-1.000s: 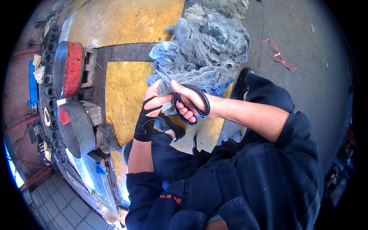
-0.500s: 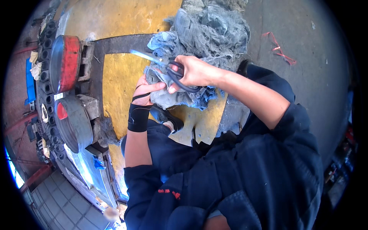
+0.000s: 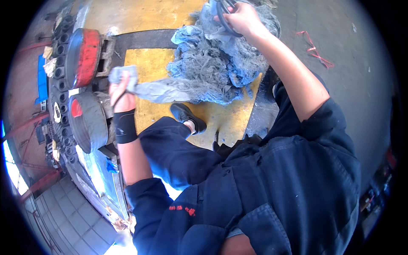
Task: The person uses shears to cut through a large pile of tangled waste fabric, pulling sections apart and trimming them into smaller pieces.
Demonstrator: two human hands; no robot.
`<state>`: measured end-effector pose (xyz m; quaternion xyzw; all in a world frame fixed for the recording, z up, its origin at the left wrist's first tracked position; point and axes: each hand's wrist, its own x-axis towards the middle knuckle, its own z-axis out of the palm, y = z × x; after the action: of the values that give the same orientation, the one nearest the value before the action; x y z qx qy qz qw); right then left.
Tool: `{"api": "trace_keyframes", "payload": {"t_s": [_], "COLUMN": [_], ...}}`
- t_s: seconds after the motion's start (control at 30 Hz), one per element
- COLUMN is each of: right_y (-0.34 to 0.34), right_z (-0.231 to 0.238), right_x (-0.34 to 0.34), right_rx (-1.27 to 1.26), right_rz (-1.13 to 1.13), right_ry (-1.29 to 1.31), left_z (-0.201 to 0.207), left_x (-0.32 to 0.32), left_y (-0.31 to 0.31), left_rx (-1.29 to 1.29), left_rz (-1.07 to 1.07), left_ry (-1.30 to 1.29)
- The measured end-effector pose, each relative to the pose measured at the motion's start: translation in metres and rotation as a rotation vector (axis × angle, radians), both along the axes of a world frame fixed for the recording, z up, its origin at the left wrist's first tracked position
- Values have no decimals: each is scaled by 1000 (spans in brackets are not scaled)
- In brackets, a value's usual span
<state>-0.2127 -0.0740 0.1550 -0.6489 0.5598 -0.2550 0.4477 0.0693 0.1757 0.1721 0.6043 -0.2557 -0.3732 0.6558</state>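
Observation:
A heap of grey-blue frayed fabric (image 3: 204,57) lies on the floor in front of me. My left hand (image 3: 122,91), with a black wrist band, is closed on one end of a grey cloth strip (image 3: 163,90). The strip stretches rightward from that hand to the heap's near side. Over the far part of the heap, my right hand (image 3: 244,21) grips the black handles of a pair of scissors (image 3: 225,17). Their blades are hard to make out against the fabric.
Two round drums, one red and black (image 3: 87,57) and one dark (image 3: 88,123), stand at the left on blocks. Yellow sheets (image 3: 146,63) cover part of the floor. A red cord (image 3: 312,50) lies at the right. My shoe (image 3: 187,118) rests near the heap.
My left hand has swung left, drawing the cloth strip out from the heap. The scissors in my right hand have moved away from the left hand, up and to the right.

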Motion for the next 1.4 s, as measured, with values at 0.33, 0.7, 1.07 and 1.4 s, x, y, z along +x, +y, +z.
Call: {"api": "trace_keyframes", "payload": {"t_s": [0.33, 0.7, 1.07, 1.4], "right_y": [-2, -7, 5, 4], "right_z": [-33, -61, -71, -56], "right_x": [-5, 6, 8, -11], "right_rx": [51, 231, 140, 75], "right_rz": [64, 71, 153, 249], "right_ry": [-250, -326, -247, -242], "left_z": [190, 311, 214, 5], "left_x": [186, 235, 166, 169], "left_y": [154, 389, 487, 505], "left_rx": [181, 434, 134, 1136], "left_rz": [738, 1160, 1312, 1103], "left_ry": [-614, -923, -444, -127]}}
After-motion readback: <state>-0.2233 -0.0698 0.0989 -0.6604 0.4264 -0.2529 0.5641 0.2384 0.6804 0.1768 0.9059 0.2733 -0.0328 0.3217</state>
